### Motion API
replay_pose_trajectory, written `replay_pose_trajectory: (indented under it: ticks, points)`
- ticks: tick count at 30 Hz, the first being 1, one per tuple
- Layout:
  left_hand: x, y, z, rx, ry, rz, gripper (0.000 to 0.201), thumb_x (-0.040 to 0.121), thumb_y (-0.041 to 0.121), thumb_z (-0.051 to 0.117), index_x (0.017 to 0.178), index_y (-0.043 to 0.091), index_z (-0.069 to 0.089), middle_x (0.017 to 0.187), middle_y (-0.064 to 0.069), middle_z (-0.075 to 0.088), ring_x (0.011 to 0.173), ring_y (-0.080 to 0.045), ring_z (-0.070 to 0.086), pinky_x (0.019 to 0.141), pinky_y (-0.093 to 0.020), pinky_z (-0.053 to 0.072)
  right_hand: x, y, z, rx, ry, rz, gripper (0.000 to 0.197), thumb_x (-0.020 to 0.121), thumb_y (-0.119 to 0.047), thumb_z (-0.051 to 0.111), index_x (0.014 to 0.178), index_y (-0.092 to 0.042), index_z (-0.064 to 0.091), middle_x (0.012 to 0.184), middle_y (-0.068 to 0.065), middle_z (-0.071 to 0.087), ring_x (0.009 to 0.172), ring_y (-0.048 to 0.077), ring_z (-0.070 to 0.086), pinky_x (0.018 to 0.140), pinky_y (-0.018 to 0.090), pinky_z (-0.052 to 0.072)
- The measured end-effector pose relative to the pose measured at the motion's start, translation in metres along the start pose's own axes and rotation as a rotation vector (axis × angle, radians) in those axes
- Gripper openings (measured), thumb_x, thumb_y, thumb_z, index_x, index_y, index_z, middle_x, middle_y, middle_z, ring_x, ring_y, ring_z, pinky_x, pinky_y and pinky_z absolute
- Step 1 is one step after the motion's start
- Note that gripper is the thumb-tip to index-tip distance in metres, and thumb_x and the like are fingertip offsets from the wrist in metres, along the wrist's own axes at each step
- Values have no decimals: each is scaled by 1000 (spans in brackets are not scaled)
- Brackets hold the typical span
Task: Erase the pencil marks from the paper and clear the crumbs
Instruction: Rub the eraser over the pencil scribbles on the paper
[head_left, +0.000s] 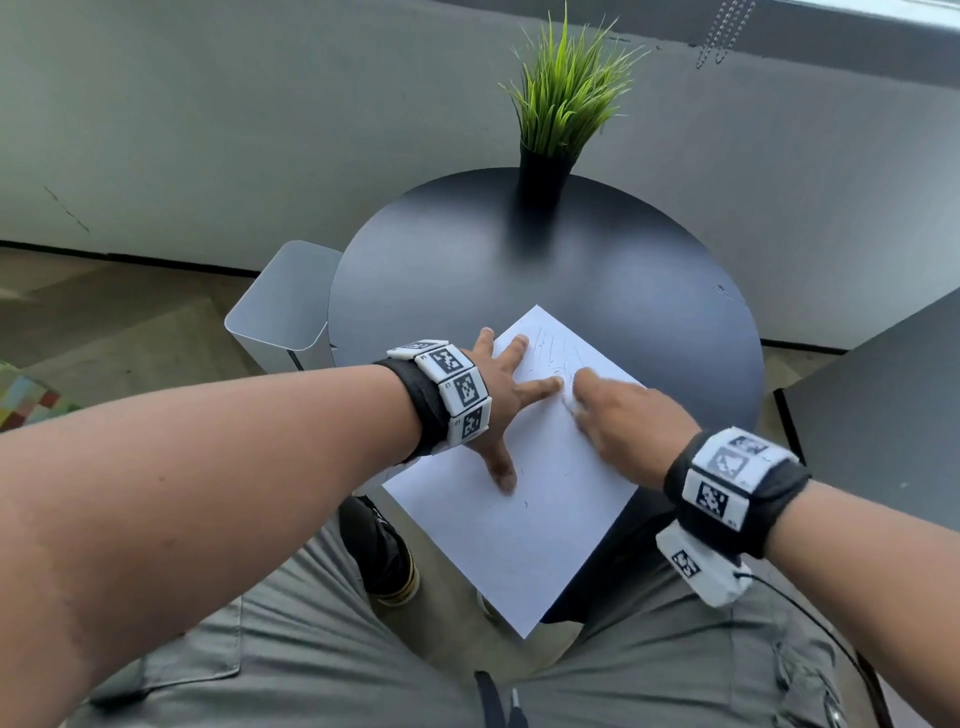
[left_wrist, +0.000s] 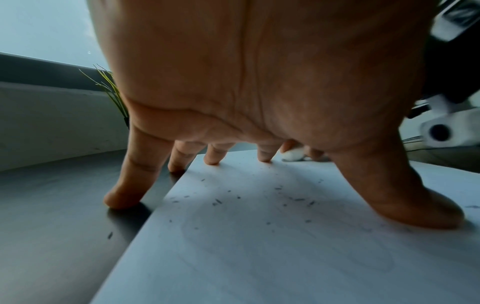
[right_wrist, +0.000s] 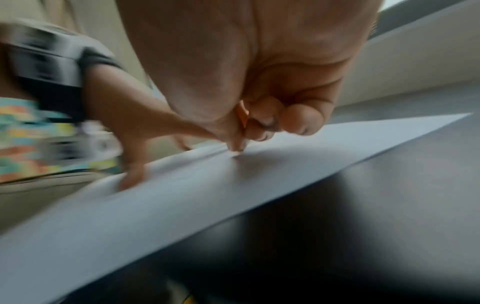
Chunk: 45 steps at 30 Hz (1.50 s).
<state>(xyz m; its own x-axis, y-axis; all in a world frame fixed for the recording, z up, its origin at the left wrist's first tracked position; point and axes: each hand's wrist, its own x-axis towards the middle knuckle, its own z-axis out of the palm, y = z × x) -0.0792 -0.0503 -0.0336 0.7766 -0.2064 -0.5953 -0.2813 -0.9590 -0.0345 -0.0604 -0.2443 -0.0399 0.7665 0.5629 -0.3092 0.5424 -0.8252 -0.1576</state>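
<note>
White paper (head_left: 524, 519) lies angled on a round table (head_left: 597, 270), its near corner overhanging.
Left hand (head_left: 498, 400) presses it flat with splayed fingers; right hand (head_left: 618, 415) pinches an eraser (left_wrist: 292, 154) over the marks (head_left: 550, 353). Thin, light sheet likely buckles unless pinned beside the rubbing.

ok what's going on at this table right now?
A person is erasing pencil marks from a white sheet of paper on a round dark table. The left hand is spread flat, fingers pressing the sheet to hold it. The right hand pinches a small white eraser against the paper beside the scribbles; that hand is motion-blurred. Marks remain near the far corner, and dark crumbs are scattered over the sheet, uncleared.
</note>
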Motion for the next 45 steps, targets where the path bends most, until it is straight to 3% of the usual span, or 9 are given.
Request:
replay_pose_trajectory:
  ticks: [4, 9, 14, 19, 24, 29, 35, 42, 45]
  points:
    - [1, 2, 0, 11, -6, 1, 139, 51, 85, 75, 151, 55, -16, 165, -7, -23, 149, -49, -16, 107, -71, 31, -35, -31, 11, -30, -234, -268, 22, 85, -13, 43, 102, -23, 33, 93, -2, 53, 86, 31, 57, 71, 43, 49]
    - [-2, 3, -1, -3, -14, -7, 136, 55, 82, 76, 152, 55, -15, 165, -7, -24, 149, -48, -18, 107, -71, 29, 2, 7, -6, -125, -41, 14, 17, 99, -37, 29, 91, -23, 25, 74, -8, 46, 73, 32, 53, 63, 39, 45]
    - [0, 4, 0, 6, -19, 0, 134, 54, 82, 77, 149, 60, -16, 165, -8, -24, 148, -50, -19, 105, -73, 30, -31, -23, 9, -149, -244, -309, 27, 85, -15, 48, 101, -22, 27, 92, -3, 53, 79, 30, 55, 67, 40, 50]
    - [-1, 3, -2, 6, -21, -3, 132, 56, 82, 76, 149, 60, -15, 165, -8, -24, 148, -50, -19, 106, -71, 30, 5, 20, -7, -149, -56, -25, 20, 98, -39, 33, 88, -25, 23, 68, -8, 37, 71, 33, 54, 65, 42, 49]
    - [0, 3, -3, -10, -31, 2, 133, 56, 81, 77, 149, 61, -15, 165, -7, -26, 149, -48, -20, 109, -70, 29, -38, -16, 6, -157, -247, -325, 28, 92, -21, 42, 90, -29, 16, 79, -8, 37, 73, 28, 49, 64, 39, 45]
    - [0, 1, -5, 31, -17, 2, 132, 55, 82, 76, 151, 57, -12, 163, -4, -28, 149, -48, -18, 107, -72, 28, 0, 26, -10, -60, -72, 144, 20, 99, -39, 30, 89, -23, 25, 81, 2, 52, 73, 32, 54, 69, 42, 48]
    - [4, 9, 4, 57, 44, 84, 137, 62, 75, 77, 160, 31, -7, 167, -5, -17, 154, -32, -12, 121, -63, 6, 1, 26, -5, -55, -38, 220, 23, 99, -41, 25, 88, -21, 26, 78, 5, 49, 69, 31, 52, 65, 41, 46]
    - [4, 10, 18, 14, 99, 92, 146, 49, 88, 73, 157, 38, -12, 167, -7, -20, 153, -37, -16, 121, -63, 1, -42, -20, 14, -160, -174, -281, 23, 88, -21, 46, 107, -23, 33, 93, -2, 52, 83, 31, 59, 67, 41, 50]
    - [4, 8, 13, 12, 82, 92, 142, 49, 86, 74, 155, 45, -11, 166, -8, -21, 153, -38, -15, 119, -67, 1, -16, -1, 7, -174, -117, -125, 22, 91, -26, 43, 110, -27, 32, 99, -1, 58, 88, 32, 60, 72, 42, 50]
